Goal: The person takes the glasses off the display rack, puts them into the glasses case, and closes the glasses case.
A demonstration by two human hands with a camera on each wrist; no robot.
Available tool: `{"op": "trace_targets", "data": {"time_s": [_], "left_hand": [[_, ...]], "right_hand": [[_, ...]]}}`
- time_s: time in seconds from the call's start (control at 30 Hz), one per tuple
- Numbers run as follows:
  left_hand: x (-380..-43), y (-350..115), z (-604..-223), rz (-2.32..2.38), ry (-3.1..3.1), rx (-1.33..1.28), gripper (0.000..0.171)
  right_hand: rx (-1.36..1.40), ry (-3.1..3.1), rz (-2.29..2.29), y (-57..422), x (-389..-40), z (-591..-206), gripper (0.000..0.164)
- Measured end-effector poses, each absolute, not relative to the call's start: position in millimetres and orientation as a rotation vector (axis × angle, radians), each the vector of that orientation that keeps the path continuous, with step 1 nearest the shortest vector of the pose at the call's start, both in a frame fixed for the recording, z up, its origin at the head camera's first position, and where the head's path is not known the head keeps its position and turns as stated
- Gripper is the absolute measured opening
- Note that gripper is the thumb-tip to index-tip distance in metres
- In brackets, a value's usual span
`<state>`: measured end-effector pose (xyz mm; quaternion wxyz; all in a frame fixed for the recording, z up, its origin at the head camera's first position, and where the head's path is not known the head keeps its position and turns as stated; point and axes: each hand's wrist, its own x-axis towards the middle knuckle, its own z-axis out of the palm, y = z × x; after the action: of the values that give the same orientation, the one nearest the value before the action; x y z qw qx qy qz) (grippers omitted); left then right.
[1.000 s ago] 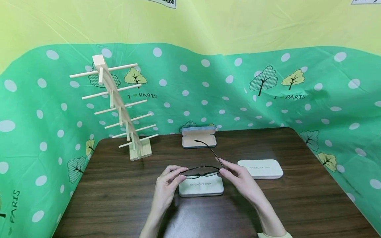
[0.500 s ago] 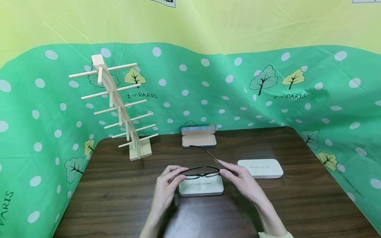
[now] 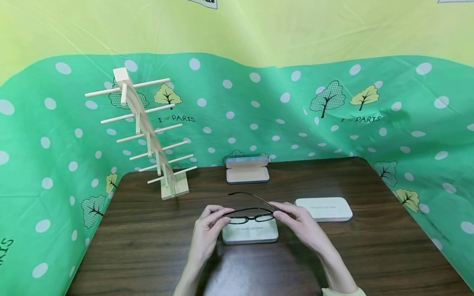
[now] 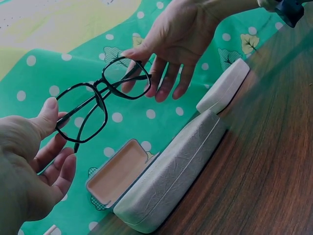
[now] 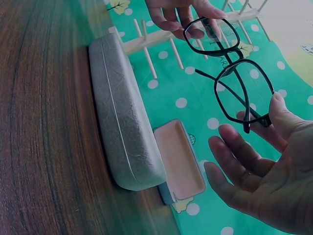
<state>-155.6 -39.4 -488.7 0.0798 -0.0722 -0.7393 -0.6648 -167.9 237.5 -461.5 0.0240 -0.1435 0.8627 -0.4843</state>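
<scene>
A pair of black-framed eyeglasses (image 3: 249,218) is held between both hands, above a closed white glasses case (image 3: 250,233). My left hand (image 3: 209,228) pinches one end of the frame with thumb and fingers. At the other end, my right hand (image 3: 299,222) pinches the hinge corner, its thumb on the front rim in the right wrist view. One temple is folded across behind the lenses; the other angles back and leftward from the right hand. In the left wrist view the glasses (image 4: 100,87) hang in the air, beyond the closed case (image 4: 168,171).
A second closed white case (image 3: 324,209) lies to the right. At the back of the table an open glasses case (image 3: 247,175) shows its pale lining. A wooden peg stand (image 3: 144,119) rises at the left. Patterned cloth (image 3: 281,111) hangs behind the dark wooden table (image 3: 377,246).
The temple on the right-hand side has swung down and leftward, folding inward toward the frame. Both hands stay nearly in place, and the lenses tilt to show a little more of their front.
</scene>
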Motion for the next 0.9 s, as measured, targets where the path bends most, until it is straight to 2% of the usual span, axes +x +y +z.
{"op": "trace_targets", "data": {"time_s": [0.9], "left_hand": [[-156.6, -38.1, -489.8, -1.969, -2.206, -0.187, 0.015]], "right_hand": [[-0.570, 2.646, -1.632, 240.4, -169.1, -463.1, 0.022]]}}
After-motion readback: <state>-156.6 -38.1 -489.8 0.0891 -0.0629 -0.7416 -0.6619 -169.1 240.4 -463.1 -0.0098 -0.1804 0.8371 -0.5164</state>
